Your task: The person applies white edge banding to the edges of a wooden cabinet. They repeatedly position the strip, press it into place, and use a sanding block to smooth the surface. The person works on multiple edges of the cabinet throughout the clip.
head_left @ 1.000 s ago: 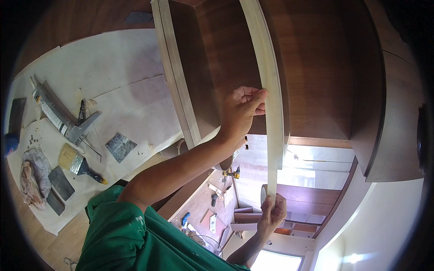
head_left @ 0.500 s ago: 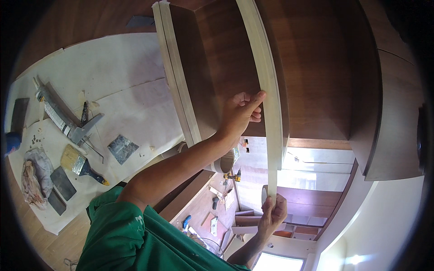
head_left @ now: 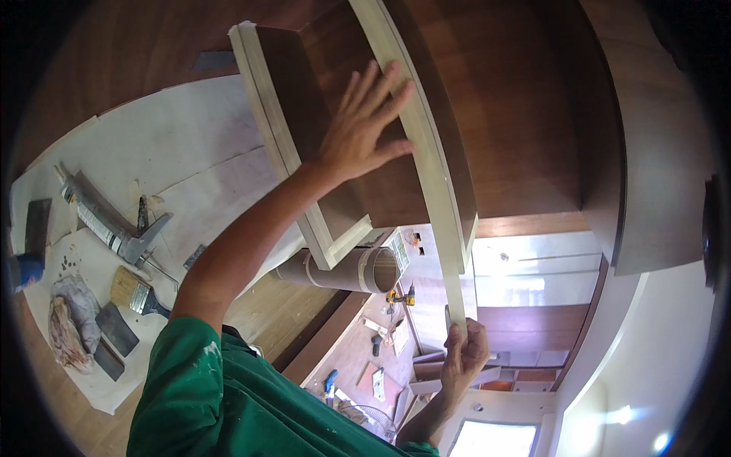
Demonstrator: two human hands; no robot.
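My left hand (head_left: 362,126) lies with fingers spread across a long shelf edge (head_left: 415,114) covered in pale masking tape. Its fingertips touch the taped face. Lower down, my right hand (head_left: 466,352) pinches a roll of masking tape (head_left: 448,316), seen almost edge-on and mostly hidden by the fingers. From that roll a taut strip of tape (head_left: 454,293) runs up to the end of the shelf edge. A second board edge (head_left: 266,114), also taped, stands left of my left hand, with brown panels between the two.
On a pale sheet (head_left: 205,114) at left lie a caulking gun (head_left: 106,217), a paintbrush (head_left: 137,292), a crumpled rag (head_left: 72,320) and scrapers. A large cardboard tube (head_left: 343,270) lies beneath the shelf. A yellow drill (head_left: 401,295) and scraps are beyond it.
My left hand has gone from a pinch on the shelf edge to spread fingers farther up it. The view has shifted; my right hand still holds the tape roll.
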